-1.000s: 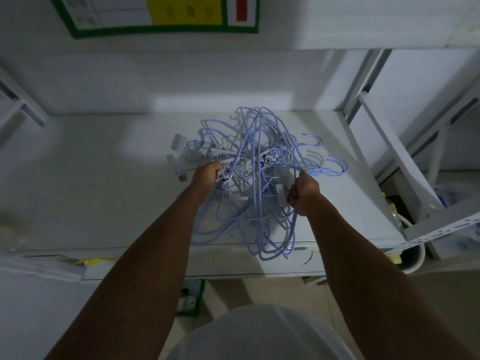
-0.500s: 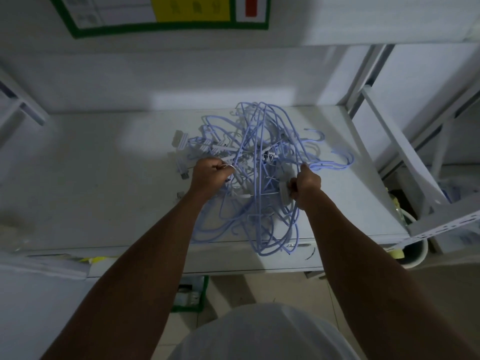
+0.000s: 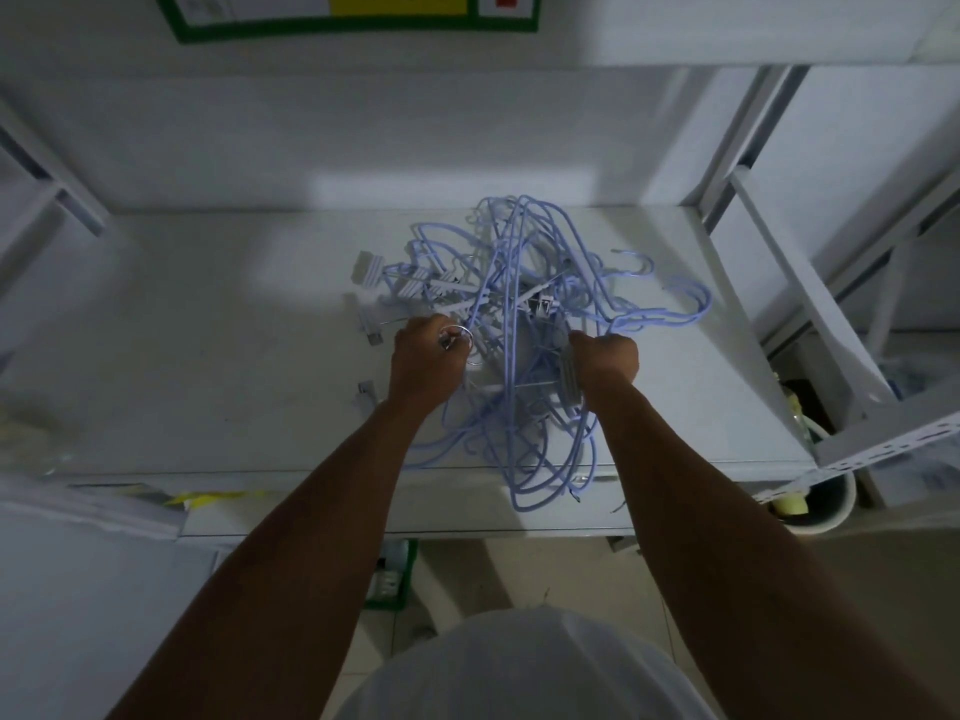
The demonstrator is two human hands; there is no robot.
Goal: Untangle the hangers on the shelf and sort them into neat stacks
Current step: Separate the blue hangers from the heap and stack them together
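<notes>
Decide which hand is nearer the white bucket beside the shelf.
Right. The right hand grips hangers on the side toward the white bucket; the left hand is farther left.

Green-bordered poster [image 3: 358, 13] above, white bucket [image 3: 826, 506] lower right.

Tangle of hangers [image 3: 524, 324]: individual hangers cannot be counted or traced where the wires cross. Left hand [image 3: 427, 359], at the tangle's left edge: fingertips hidden behind its own back; the item gripped beside a metal ring [image 3: 460, 336] is unclear. Right hand [image 3: 607, 358], at the tangle's right edge: fingers curled under, the grasped wire concealed. Wall sign [image 3: 353, 13], above the tangle: cut off by the top edge, print illegible. Bucket [image 3: 826, 506], right of the tangle: partly hidden by a bracket, contents indistinct.
</notes>
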